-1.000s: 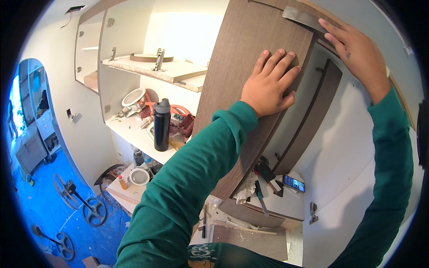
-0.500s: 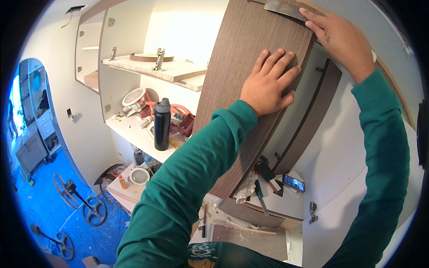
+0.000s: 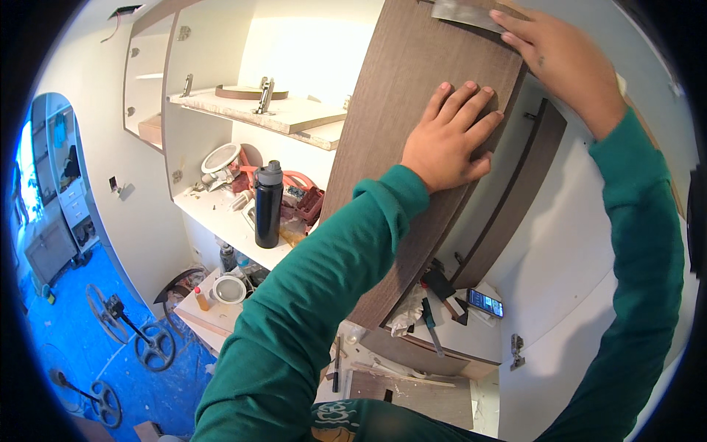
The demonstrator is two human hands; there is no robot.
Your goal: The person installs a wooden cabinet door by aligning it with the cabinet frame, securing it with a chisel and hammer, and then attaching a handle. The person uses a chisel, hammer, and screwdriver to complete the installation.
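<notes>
A tall brown wood-grain panel (image 3: 383, 132) stands tilted in front of me. My left hand (image 3: 453, 140) lies flat on its face, fingers spread, holding nothing. At the panel's top right, my right hand (image 3: 563, 62) pinches the end of a flat, greyish metal blade (image 3: 464, 13). The blade lies against the panel near its upper edge, with a dark line beneath it. Any handle is hidden, so I cannot tell the exact kind of tool.
Left of the panel, a white cabinet shelf (image 3: 213, 214) bears a dark bottle (image 3: 269, 210) and clutter. Below right lie a phone (image 3: 484, 303) and hand tools. Another brown strip (image 3: 526, 184) leans behind the panel. Blue sheeting (image 3: 81, 317) covers the floor at left.
My right hand and the blade have slid slightly left and up along the panel's top. My left hand keeps its place on the panel, while the view has shifted a little.
</notes>
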